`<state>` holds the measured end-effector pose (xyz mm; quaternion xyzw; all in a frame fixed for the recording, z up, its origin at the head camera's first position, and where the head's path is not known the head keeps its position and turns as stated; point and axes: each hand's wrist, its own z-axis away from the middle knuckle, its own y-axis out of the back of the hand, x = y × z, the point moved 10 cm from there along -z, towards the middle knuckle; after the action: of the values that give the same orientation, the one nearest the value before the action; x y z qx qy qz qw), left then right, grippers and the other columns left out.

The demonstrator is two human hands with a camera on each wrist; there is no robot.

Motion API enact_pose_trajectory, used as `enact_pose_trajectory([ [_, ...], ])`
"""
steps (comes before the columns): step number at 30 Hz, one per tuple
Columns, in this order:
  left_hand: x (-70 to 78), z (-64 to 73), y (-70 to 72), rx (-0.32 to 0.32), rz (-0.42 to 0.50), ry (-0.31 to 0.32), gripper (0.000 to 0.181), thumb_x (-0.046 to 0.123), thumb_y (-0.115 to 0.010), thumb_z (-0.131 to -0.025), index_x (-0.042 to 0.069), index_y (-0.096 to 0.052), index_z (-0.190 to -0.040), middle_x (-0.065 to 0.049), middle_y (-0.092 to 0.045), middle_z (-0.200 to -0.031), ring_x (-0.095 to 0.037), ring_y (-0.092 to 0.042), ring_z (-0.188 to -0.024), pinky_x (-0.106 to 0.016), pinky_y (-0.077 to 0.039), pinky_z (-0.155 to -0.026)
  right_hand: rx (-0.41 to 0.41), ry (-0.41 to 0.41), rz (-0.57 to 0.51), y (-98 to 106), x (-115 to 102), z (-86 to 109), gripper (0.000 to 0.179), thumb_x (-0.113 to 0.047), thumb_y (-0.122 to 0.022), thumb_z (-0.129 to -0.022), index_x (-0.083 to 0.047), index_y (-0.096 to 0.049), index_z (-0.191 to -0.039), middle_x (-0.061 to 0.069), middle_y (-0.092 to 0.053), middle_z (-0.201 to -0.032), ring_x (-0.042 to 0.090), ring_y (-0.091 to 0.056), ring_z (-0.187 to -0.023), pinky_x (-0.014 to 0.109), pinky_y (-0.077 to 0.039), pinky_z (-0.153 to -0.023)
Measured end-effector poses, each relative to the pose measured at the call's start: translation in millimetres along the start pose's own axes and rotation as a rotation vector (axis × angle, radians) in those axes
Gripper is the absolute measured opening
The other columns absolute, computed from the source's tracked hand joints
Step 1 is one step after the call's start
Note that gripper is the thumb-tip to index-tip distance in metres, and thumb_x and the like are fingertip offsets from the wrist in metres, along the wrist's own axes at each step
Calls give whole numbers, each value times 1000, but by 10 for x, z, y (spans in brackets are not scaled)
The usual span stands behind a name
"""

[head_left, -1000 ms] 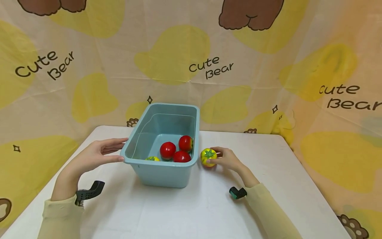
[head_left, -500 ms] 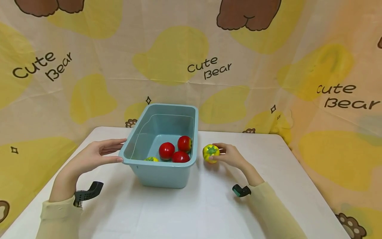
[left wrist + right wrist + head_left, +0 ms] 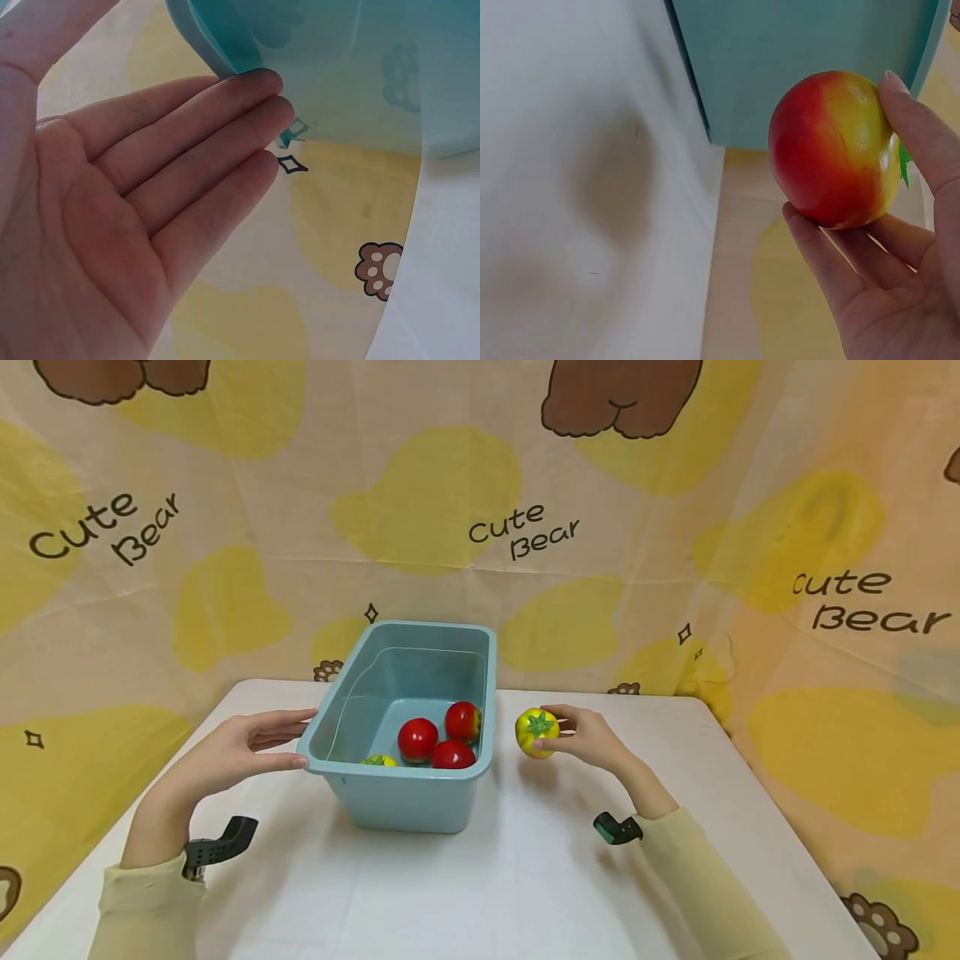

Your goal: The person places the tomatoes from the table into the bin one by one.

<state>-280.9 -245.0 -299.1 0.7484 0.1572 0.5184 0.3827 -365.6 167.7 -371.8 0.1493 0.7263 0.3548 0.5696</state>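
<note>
My right hand (image 3: 596,741) pinches a toy tomato (image 3: 531,732) between thumb and fingers, above the table and just right of the blue plastic bin (image 3: 408,802). In the right wrist view the tomato (image 3: 817,154) is glossy, red on one side and yellow near its green leafy top. My left hand (image 3: 228,756) is at the bin's left front corner, its straight fingers and thumb at the rim. The left wrist view shows the left palm (image 3: 105,225) with extended fingers against the bin. Inside the bin lie several tomatoes: red ones (image 3: 417,740) and a yellow-topped one (image 3: 380,760) partly hidden by the front wall.
The bin stands on a white table (image 3: 465,893) with rounded far corners. Behind the table hangs a cloth backdrop (image 3: 420,502) with yellow patches, bear prints and lettering. A small black wrist mount (image 3: 221,845) sits on the left wrist, another mount (image 3: 617,828) on the right.
My right hand has lifted the tomato off the table, moving it up and slightly right. The left hand has stayed at the bin's rim, and the head view has shifted slightly.
</note>
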Motion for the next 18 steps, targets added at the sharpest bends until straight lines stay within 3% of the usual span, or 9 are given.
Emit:
enact_pose_trajectory([
  [18,-11,6,3,-6,-1,11,60,30,-73,-84,23,-50,-138,-3,-61,-129,10,-54,-110,-10,-44,-87,12,116,10,262,-357,-46,63,-35,-80,-76,-11,-57,-130,7,-63,-118,28,-62,-105,35,-55,-83],
])
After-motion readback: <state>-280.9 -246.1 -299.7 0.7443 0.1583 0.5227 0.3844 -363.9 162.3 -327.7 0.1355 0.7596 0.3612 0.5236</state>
